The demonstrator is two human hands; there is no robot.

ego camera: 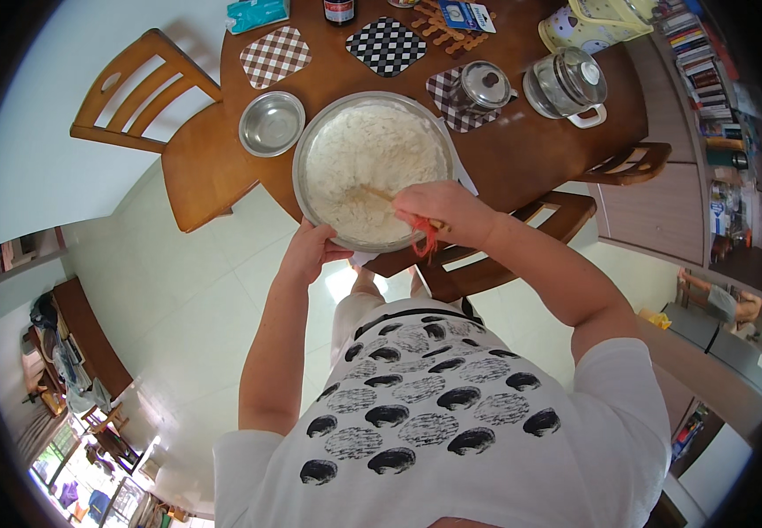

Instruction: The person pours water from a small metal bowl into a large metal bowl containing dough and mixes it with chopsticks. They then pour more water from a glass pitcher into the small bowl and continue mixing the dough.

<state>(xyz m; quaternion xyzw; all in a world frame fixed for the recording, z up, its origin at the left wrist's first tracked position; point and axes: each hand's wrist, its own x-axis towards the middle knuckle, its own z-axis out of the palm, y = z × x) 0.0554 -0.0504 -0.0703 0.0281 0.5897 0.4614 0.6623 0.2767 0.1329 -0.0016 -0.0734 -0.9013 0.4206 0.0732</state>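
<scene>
A wide metal bowl (300, 173) stands at the near edge of the wooden table, filled with pale flour or a floury mixture (374, 142). My left hand (315, 249) grips the bowl's rim at the near left. Above the bowl's near right side, my right hand (444, 210) is closed around wooden chopsticks (378, 193), whose tips are in the mixture. A red string (426, 239) hangs from under this hand. Left of the large bowl, and close to it, is a small metal bowl (272, 124) that looks empty or holds clear liquid; I cannot tell which.
Right of the bowl are a lidded glass pot (484, 86) on a checked mat and a glass kettle (566, 82). Two checked mats (275, 57), (386, 46) and a dark bottle (339, 10) lie beyond. Wooden chairs (206, 158), (506, 247) flank the table.
</scene>
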